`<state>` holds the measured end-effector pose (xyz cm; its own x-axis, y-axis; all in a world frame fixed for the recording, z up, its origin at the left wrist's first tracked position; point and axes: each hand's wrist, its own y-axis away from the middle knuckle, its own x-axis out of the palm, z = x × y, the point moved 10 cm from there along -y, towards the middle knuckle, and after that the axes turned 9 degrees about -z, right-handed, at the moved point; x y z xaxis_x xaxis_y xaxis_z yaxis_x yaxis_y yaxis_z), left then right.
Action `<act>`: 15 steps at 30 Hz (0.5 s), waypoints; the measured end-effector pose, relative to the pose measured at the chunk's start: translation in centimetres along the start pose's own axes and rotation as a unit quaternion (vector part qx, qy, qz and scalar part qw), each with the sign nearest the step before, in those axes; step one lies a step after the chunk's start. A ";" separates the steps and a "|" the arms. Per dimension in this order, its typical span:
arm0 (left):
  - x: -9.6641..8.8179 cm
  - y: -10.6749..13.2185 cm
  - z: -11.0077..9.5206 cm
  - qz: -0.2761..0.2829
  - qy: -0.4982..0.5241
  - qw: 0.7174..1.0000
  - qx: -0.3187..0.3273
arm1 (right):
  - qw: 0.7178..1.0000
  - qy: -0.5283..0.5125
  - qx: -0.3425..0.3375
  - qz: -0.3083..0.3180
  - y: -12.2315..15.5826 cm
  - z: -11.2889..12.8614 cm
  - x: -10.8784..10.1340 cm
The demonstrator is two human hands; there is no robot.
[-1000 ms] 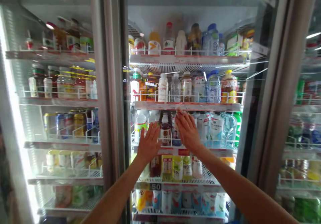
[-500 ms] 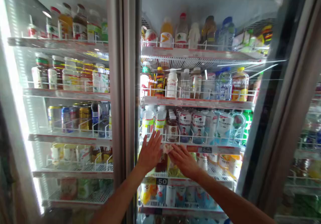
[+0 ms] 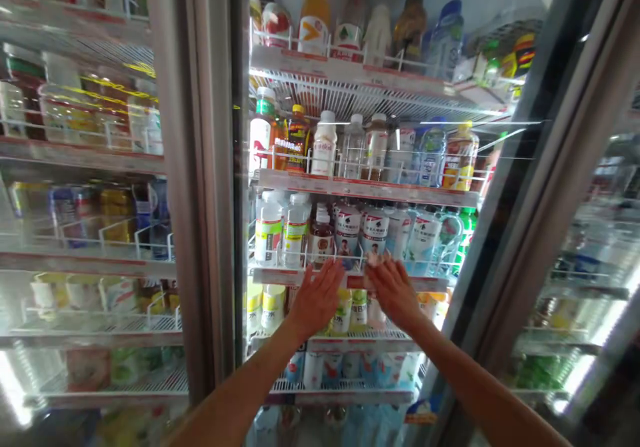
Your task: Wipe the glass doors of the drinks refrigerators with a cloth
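Both my arms reach forward to the glass door (image 3: pixel 440 53) of a lit drinks cooler. My left hand (image 3: pixel 318 300) is laid flat with its fingers stretched out, at the height of a middle shelf edge, holding nothing. Beside it on the right, my right hand (image 3: pixel 394 293) keeps a small crumpled whitish cloth (image 3: pixel 374 259) under its fingertips against the glass. Much of the cloth is hidden by the fingers. Behind the glass, a brown bottle (image 3: pixel 321 240) and white-labelled bottles (image 3: pixel 374 230) stand on the shelf just above my hands.
A metal door frame (image 3: pixel 207 167) runs upright on the left, with a second cooler section of bottles and cans beyond it. Another slanted door frame (image 3: pixel 545 187) borders the glass on the right. Several shelves of drinks fill the cooler, including yellow-labelled cups (image 3: pixel 273 307).
My right hand has moved right with the cloth, away from my left hand. The view has shifted right and nearer to the door, and my left hand stays flat.
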<state>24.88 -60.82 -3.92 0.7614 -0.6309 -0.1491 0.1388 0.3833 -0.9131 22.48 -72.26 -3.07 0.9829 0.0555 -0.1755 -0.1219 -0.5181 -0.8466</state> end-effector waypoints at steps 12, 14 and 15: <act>3.1 -3.9 -7.2 0.016 -0.001 1.000 -0.006 | 0.999 0.002 0.039 -0.021 5.6 -9.0 -2.9; 3.2 -5.4 -8.7 -0.007 0.043 0.998 -0.037 | 0.993 0.003 0.101 -0.065 3.9 -11.5 -3.6; 3.4 -6.2 -9.5 -0.019 0.076 0.995 -0.059 | 0.991 -0.013 0.108 -0.074 3.2 -11.6 -3.6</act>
<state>20.56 -71.75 -2.43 0.6504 -0.7423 -0.1610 0.0840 0.2811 -0.9560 20.17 -84.06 0.66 0.9886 0.1413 -0.0526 -0.0066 -0.3085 -0.9512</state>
